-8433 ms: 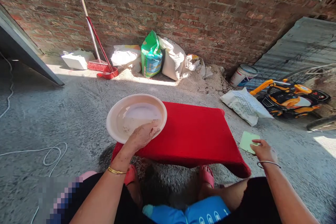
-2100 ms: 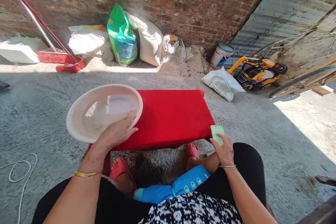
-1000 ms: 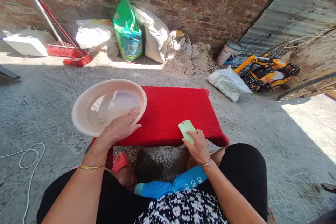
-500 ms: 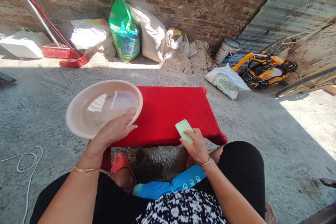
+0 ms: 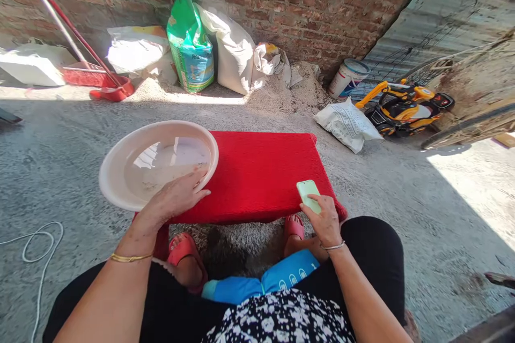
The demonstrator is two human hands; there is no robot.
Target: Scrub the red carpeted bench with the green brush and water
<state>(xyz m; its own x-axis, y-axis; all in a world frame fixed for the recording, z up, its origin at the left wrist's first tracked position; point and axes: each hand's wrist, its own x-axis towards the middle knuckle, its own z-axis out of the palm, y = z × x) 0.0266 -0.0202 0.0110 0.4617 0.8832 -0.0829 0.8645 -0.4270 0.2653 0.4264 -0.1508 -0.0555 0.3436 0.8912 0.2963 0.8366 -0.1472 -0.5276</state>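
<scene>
My left hand point(image 5: 177, 198) grips the near right rim of a pale pink basin point(image 5: 116, 171). Its fingers reach inside over the rim and the thumb lies outside. Clear water with bright reflections partly fills the basin, which rests on the left end of a low bench covered in red cloth point(image 5: 261, 171). Over the bench's near right corner, my right hand point(image 5: 325, 220) has closed on a pale green phone point(image 5: 308, 191), fingertips lying across its face. Whether the phone touches the cloth, I cannot tell.
A green-and-blue sack point(image 5: 193, 53) and a white sack point(image 5: 233, 53) lean on the brick wall. Right of the bench lie a small white bag point(image 5: 348, 124) and a yellow toy excavator point(image 5: 410, 110). A white cable point(image 5: 50, 257) curls on the floor at left.
My right hand has moved right with the phone, towards the bench's right corner, uncovering my right foot's red slipper. The left hand and basin stay in place.
</scene>
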